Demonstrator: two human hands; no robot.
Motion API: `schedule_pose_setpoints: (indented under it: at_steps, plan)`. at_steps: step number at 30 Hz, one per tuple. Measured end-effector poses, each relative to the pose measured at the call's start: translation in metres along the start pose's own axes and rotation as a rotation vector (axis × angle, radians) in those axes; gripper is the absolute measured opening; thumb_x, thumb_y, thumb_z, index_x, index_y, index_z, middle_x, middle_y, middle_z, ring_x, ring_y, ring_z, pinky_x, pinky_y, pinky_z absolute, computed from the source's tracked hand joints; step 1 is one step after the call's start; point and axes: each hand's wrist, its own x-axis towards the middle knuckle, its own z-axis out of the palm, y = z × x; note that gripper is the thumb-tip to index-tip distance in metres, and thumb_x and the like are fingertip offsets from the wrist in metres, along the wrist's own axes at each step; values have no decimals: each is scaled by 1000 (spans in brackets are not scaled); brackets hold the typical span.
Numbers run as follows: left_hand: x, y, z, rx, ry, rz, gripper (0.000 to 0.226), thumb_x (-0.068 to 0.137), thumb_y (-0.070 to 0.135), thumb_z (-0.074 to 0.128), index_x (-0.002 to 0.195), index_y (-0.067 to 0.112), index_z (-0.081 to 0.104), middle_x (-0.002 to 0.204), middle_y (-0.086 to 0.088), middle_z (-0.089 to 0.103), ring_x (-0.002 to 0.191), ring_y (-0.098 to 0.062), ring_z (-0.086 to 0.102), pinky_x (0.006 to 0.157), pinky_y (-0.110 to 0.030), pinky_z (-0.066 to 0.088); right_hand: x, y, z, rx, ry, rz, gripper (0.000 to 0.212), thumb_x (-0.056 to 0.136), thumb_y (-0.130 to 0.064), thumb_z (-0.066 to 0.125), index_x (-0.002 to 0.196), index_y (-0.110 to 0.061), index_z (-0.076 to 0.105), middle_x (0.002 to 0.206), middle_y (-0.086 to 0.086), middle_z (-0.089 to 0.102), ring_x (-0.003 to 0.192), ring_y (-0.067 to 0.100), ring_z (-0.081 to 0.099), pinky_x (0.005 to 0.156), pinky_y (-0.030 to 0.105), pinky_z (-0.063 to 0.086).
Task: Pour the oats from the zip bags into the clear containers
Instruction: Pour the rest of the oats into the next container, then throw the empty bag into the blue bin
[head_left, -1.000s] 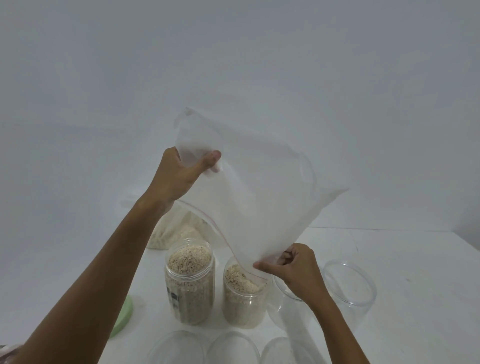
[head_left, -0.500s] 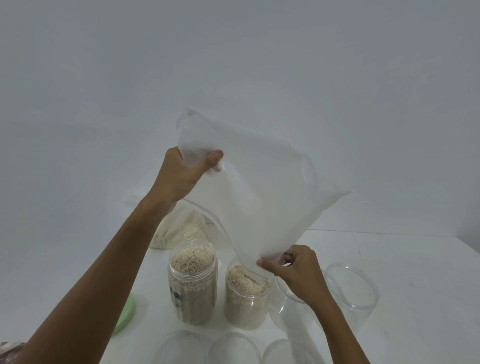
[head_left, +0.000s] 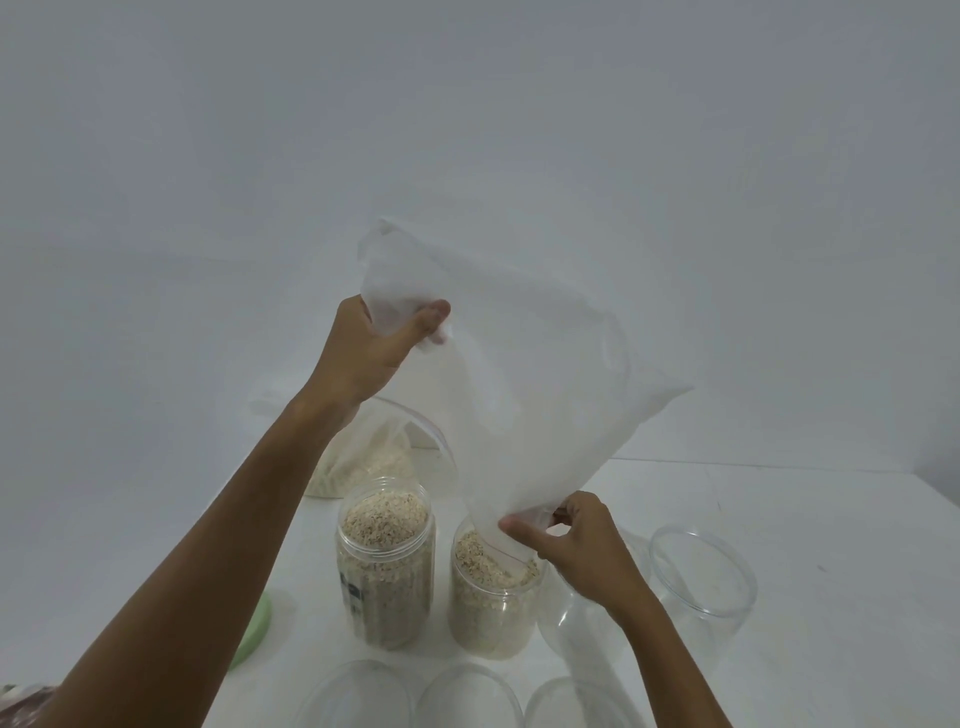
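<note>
Left hand (head_left: 375, 349) is gripping the bunched bottom corner of the bag (head_left: 524, 374) and holding it high, while the right hand (head_left: 574, 540) is pinching the bag's mouth just above the second jar (head_left: 493, 587). This looks like the tail end of one pour: the bag is hanging limp and nearly empty, its frosted film creased and slack, so the next move probably calls for a shake to clear stragglers, then setting the bag aside. Left of the second jar, touching or nearly so, is standing a full jar (head_left: 385, 561), both ribbed clear plastic cylinders showing pale, flaky oats. Right of it are waiting empty jars (head_left: 704, 577), glossy and round-mouthed. Behind it another bag (head_left: 363, 457) of oats is slumping on the white surface (head_left: 831, 571).
</note>
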Motion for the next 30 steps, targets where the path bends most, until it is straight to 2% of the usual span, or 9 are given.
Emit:
schedule_pose_setpoints:
  at_steps: [3, 9, 13, 18, 21, 23, 25, 27, 30]
  plan:
    - [4, -4, -5, 34, -2, -48, 16, 87, 42, 74, 93, 27, 73, 90, 13, 76, 88, 0, 71, 83, -21, 54, -2, -5, 0, 121, -51, 18, 14, 86, -25, 79, 97, -18, 78, 94, -7, 80, 87, 5, 74, 72, 16, 54]
    - [14, -26, -26, 314, -261, -36, 76, 72, 66, 75, 139, 46, 46, 129, 21, 62, 127, -6, 55, 112, -44, 41, 5, -15, -6, 344, -24, 73, 26, 89, -28, 72, 109, -12, 74, 77, -8, 74, 65, 7, 59, 59, 19, 46]
    - [18, -47, -37, 362, -401, -162, 108, 65, 65, 83, 152, 38, 25, 152, 14, 44, 140, -10, 43, 117, -44, 35, 10, -14, -13, 445, -11, 93, 36, 87, -39, 74, 116, -18, 73, 106, 13, 76, 93, 23, 66, 79, 37, 51]
    - [16, -64, -41, 290, -310, -176, 44, 84, 35, 77, 124, 25, 60, 113, 7, 70, 110, -16, 66, 89, -24, 50, 17, -16, -21, 573, -16, 141, 29, 85, -33, 68, 111, -22, 74, 101, 3, 76, 84, 15, 68, 65, 24, 51]
    - [16, -72, -43, 281, -219, -150, 62, 90, 39, 70, 145, 39, 42, 87, 7, 65, 77, -9, 62, 78, -20, 47, 22, -17, -26, 701, -6, 170, 27, 84, -27, 65, 110, -20, 71, 90, -6, 73, 72, 9, 69, 57, 21, 52]
    - [13, -69, -42, 287, -234, -107, 63, 95, 35, 63, 150, 46, 32, 59, 5, 37, 53, -10, 37, 70, -19, 39, 27, -16, -31, 744, 7, 172, 27, 89, -23, 62, 114, -16, 69, 91, -4, 73, 73, 7, 69, 57, 20, 54]
    - [12, -63, -45, 207, -282, -120, 56, 91, 39, 68, 142, 46, 47, 68, 0, 53, 68, -15, 54, 95, -22, 40, 31, -19, -36, 733, 24, 162, 23, 95, -19, 59, 115, -15, 69, 91, -5, 73, 75, 6, 68, 59, 19, 54]
    - [11, -60, -50, 187, -388, -166, 61, 76, 41, 80, 133, 37, 61, 122, 12, 67, 124, -5, 55, 118, -30, 29, 36, -20, -43, 718, 48, 160, 22, 93, -22, 59, 111, -15, 70, 88, -7, 74, 75, 4, 68, 60, 19, 54]
    - [11, -57, -51, 362, -479, -154, 76, 62, 34, 91, 132, 22, 63, 136, 12, 59, 128, -2, 53, 115, -27, 36, 40, -26, -55, 703, 52, 142, 27, 83, -28, 63, 106, -16, 72, 87, -6, 73, 75, 5, 69, 60, 18, 55]
